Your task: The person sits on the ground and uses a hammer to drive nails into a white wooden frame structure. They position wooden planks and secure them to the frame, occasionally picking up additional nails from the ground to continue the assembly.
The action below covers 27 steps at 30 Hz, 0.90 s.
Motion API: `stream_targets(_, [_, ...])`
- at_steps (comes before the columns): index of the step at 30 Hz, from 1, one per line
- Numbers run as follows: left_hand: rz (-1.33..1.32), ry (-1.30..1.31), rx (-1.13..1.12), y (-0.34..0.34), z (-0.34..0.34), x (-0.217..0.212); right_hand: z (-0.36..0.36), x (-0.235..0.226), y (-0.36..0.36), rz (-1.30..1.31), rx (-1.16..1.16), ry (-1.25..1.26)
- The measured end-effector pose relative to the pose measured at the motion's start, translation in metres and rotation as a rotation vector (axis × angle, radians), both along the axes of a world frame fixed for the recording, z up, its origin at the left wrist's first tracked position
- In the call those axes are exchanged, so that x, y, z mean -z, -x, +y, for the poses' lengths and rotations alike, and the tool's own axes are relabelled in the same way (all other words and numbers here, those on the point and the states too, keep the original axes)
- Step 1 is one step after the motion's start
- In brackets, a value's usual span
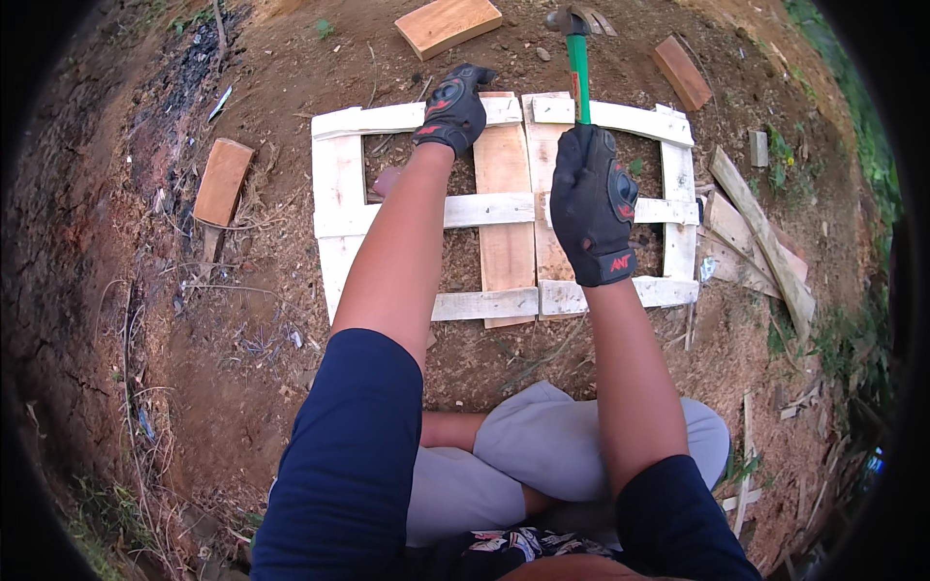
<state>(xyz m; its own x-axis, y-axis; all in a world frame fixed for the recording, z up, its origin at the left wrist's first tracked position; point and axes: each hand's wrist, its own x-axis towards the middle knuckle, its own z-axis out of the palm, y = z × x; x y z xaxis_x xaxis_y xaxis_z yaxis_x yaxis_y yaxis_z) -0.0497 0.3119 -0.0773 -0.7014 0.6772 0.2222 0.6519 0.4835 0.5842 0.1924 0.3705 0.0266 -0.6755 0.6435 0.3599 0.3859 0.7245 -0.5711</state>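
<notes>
A white-painted wooden frame (339, 184) lies flat on the dirt with two bare wood planks (504, 165) laid across its middle. My left hand (452, 108), in a black glove, presses on the frame's far rail beside the left plank. My right hand (594, 203), also gloved, grips the green handle of a hammer (578, 60) held upright, its steel head raised above the far rail. I sit cross-legged close to the frame's near edge.
Loose wood blocks lie around: one (447, 23) beyond the frame, one (222, 181) to the left, one (682, 72) at the far right. A pile of scrap slats (760, 237) sits to the right. Sawdust and bare soil cover the ground.
</notes>
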Motion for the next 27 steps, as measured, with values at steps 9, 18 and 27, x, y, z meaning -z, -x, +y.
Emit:
stream_targets(9, [0.495,0.407,0.07,0.002,-0.009,-0.002,-0.003,0.034,-0.014,-0.178,-0.036,-0.021])
stream_targets(18, [0.507,0.281,0.028,0.005,-0.011,0.011,-0.009,0.052,-0.011,-0.34,-0.011,0.031])
stream_targets(27, [0.465,0.341,0.031,0.004,-0.012,0.005,-0.002,0.007,0.0,-0.029,-0.001,-0.117])
